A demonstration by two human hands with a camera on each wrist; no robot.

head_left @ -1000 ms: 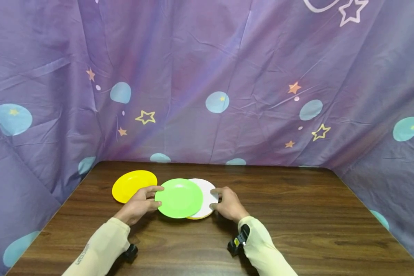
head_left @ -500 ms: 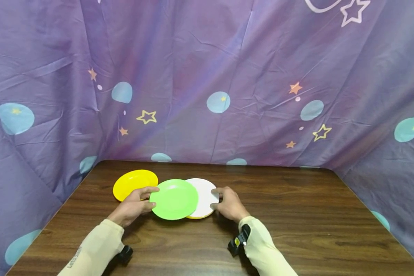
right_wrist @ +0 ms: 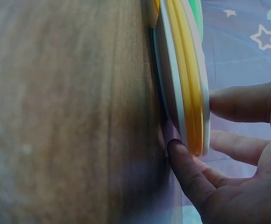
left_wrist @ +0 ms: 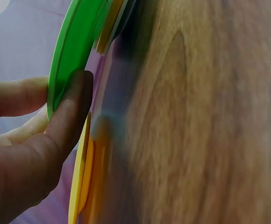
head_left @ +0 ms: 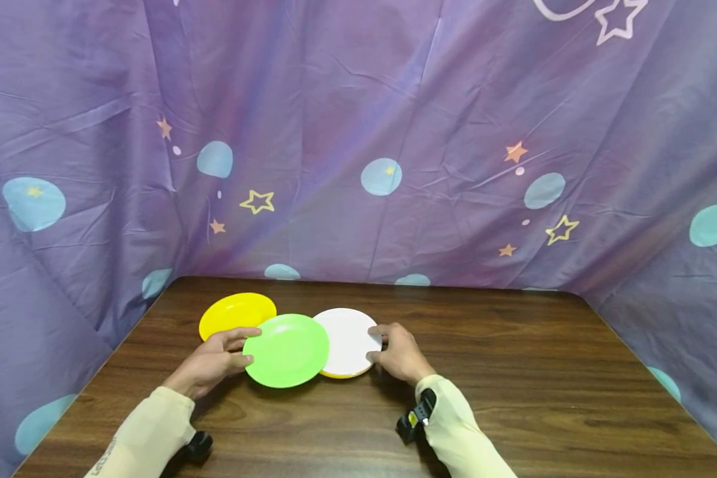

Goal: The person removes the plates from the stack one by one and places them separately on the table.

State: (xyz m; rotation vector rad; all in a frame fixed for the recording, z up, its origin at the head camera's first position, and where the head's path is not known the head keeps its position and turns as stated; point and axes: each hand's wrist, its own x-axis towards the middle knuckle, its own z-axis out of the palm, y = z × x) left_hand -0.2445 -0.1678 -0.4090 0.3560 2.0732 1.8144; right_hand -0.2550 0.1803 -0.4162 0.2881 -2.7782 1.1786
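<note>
Pinching the green plate (head_left: 287, 352) with your left hand (head_left: 208, 362), the stack (head_left: 345, 342) with your right hand (head_left: 403, 354), you might drop either; a slack pinch could cause it.

Glossy plastic plates (head_left: 287, 350); wood-grained table (head_left: 544, 378)

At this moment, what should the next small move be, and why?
Probably ease the green plate to the left, clear of the white plate. The left hand pinches its rim and holds it raised off the table, but in the head view its right edge overlaps the white plate, which the right hand grips at the far side.
</note>
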